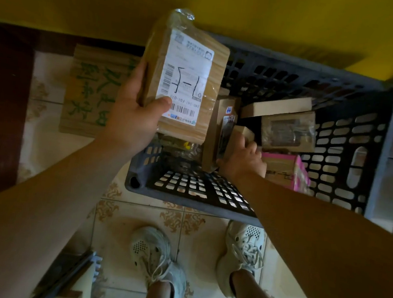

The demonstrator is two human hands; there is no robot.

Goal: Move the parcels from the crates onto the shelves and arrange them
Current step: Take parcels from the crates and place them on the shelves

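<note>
Standing over dark grey slatted plastic crate [186,188] on patterned tile floor [138,218]; pale lace-up shoes [242,249] just short of near wall.

Left hand [133,117]: clenched round taped brown cardboard parcel [183,123], thumb across lower label edge, fingers behind. Parcel lifted clear of crate, above its left end, label face turned up toward camera. Probably for reading the marking before choosing a shelf.

Look of parcel: flat rectangular box, ribbed brown card under glossy clear tape, tape bunched at far end. White shipping label [185,79] with barcodes, small print too fine to read, large black handwritten mark resembling "1-7".

Right hand [243,160]: down inside crate, fingers curled on small tan cardboard box [242,133], apparently grasping it; not lifted. Likely second pick while first stays in hand, to save a trip.

In crate, loosely heaped: tall narrow brown box [213,136] on edge, touching right hand's thumb side; flat kraft box [276,106]; plastic-wrapped box [288,131]; pink-sided box [298,171]. Jumbled as tipped in, none arranged.

Left of crate: flattened cardboard with green characters [92,90] lying on floor. Shelves not clearly in view.
</note>
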